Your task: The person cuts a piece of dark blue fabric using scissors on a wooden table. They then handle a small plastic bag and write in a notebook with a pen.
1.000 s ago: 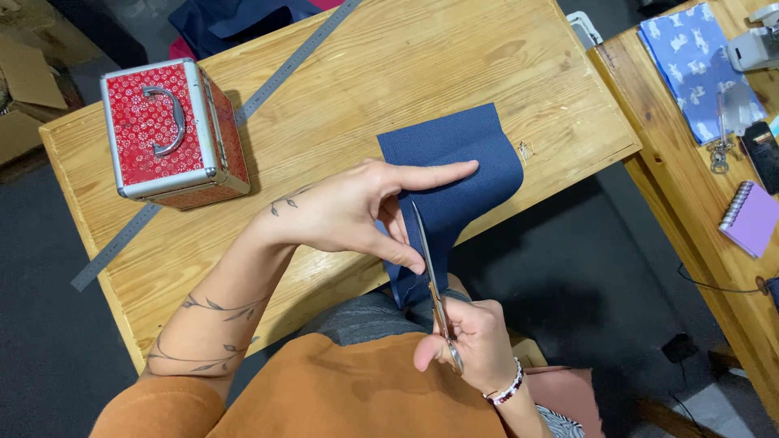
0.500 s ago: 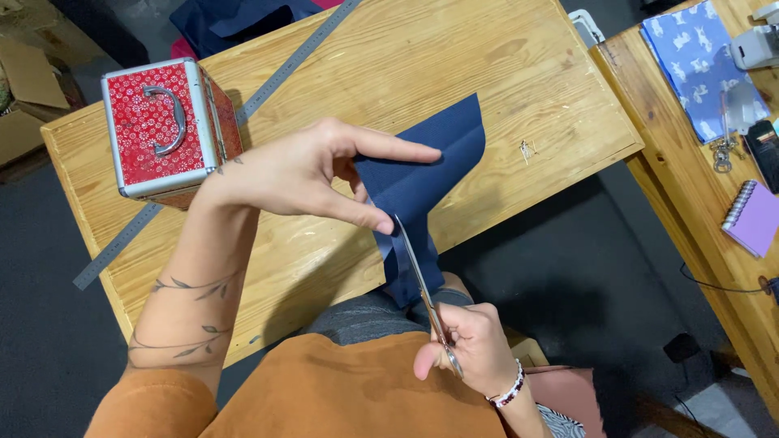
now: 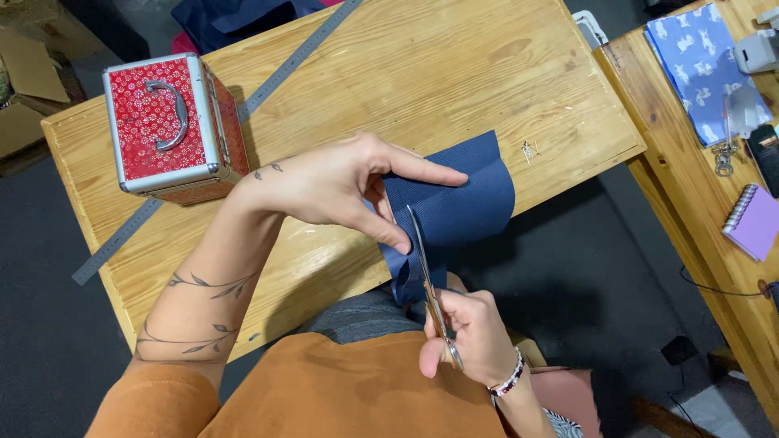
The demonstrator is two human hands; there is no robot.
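Gripping a pair of scissors, the right hand sits nearest the body, fingers curled closed through the handles, blades pointing away into a piece of navy fabric. That fabric drapes over the near edge of a wooden table, its lower part hanging free so the blades can pass on both sides. Just beyond the scissors, the left hand pinches the fabric between thumb and fingers, forefinger stretched flat across it (seemingly to keep the cloth taut beside the cut). Farther from the fabric, to its left, stands a red patterned case with metal edging. Behind that, a long metal ruler lies diagonally across the table.
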